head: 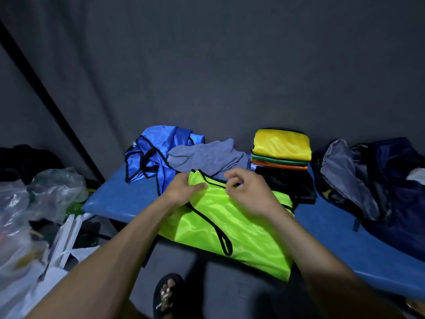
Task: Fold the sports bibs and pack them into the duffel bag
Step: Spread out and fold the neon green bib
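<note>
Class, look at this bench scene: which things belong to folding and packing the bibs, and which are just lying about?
Part of the job: green bib, blue bibs, folded stack, duffel bag, left hand, right hand.

Lying about: plastic bags, grey cloth, sandal.
</note>
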The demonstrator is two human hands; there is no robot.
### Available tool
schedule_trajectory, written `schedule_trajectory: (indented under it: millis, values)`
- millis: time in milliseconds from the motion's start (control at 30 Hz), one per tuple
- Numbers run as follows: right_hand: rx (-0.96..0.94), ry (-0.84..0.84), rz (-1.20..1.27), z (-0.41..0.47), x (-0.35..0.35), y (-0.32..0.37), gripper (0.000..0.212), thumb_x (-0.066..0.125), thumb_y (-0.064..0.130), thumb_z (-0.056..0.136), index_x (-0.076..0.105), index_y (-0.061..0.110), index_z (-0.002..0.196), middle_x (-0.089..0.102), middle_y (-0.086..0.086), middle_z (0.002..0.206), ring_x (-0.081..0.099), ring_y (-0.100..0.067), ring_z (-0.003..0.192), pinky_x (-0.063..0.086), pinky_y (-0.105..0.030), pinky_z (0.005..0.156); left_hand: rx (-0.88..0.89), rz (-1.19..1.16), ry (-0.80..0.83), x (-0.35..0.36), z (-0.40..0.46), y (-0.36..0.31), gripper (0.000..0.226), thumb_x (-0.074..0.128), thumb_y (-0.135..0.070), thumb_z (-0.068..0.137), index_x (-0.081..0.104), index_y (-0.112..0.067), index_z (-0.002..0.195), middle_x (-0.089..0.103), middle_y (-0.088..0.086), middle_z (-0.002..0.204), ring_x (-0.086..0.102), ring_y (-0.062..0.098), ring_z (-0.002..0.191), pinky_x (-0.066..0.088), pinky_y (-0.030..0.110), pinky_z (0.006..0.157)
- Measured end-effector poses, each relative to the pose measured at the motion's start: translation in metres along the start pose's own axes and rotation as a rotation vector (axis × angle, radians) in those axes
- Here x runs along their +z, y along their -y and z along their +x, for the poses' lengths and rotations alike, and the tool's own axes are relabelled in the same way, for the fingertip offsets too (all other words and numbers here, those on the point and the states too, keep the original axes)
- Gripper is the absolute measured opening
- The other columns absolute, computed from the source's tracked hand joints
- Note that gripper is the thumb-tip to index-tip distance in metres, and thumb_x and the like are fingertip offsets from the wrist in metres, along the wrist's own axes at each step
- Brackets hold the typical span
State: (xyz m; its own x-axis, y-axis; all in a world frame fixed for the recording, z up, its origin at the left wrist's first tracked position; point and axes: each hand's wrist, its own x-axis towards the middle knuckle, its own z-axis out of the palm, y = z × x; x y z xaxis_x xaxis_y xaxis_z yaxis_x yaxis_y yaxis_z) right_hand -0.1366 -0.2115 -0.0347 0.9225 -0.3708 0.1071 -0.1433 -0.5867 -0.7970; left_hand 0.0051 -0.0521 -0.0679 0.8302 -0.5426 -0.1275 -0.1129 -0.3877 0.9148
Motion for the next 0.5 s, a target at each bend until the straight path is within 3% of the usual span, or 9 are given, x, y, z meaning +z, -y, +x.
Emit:
schedule_trajectory:
  millis: [100, 200, 400, 500]
  values:
    - [-0.045, -0.081, -0.459, -0.023, -0.037, -0.022, 0.015, 0.073, 0.027, 0.084, 0.06, 0.028, 0.091, 0.061, 0.012, 0.087, 0.058, -0.012, 0.075, 0.052, -0.035, 0.066, 0.142, 0.302, -0.18, 0.003, -0.001, 0.001, 0.022, 0.078, -0.031, 0.088, 0.072, -0.016, 0.101, 0.074, -0.007, 0.091, 0.068, 0.015, 0.084, 0.054, 0.031, 0.075]
    - [0.002, -0.031, -0.717, -0.044, -0.062, -0.04, 0.021, 0.072, 0.035, 0.085, 0.054, 0.028, 0.091, 0.05, 0.011, 0.093, 0.054, -0.017, 0.084, 0.047, -0.035, 0.064, 0.234, 0.388, -0.258, 0.007, -0.005, -0.001, 0.035, 0.078, -0.033, 0.088, 0.067, -0.013, 0.114, 0.071, -0.002, 0.101, 0.065, 0.019, 0.091, 0.05, 0.031, 0.077]
    - [-0.029, -0.132, -0.92, -0.057, -0.064, -0.054, 0.008, 0.059, 0.019, 0.093, 0.063, 0.017, 0.099, 0.054, 0.003, 0.1, 0.052, -0.022, 0.091, 0.043, -0.034, 0.059, 0.243, 0.396, -0.285, 0.011, -0.014, -0.008, 0.035, 0.065, -0.03, 0.099, 0.061, -0.009, 0.127, 0.065, 0.002, 0.101, 0.056, 0.016, 0.086, 0.041, 0.029, 0.074]
    - [-0.005, -0.159, -0.834, -0.056, -0.064, -0.057, 0.017, 0.052, 0.014, 0.098, 0.069, 0.017, 0.101, 0.061, 0.002, 0.099, 0.053, -0.022, 0.092, 0.045, -0.036, 0.063, 0.172, 0.334, -0.308, 0.01, -0.013, -0.009, 0.032, 0.057, -0.03, 0.103, 0.064, -0.005, 0.123, 0.065, 0.003, 0.099, 0.057, 0.019, 0.088, 0.04, 0.029, 0.075]
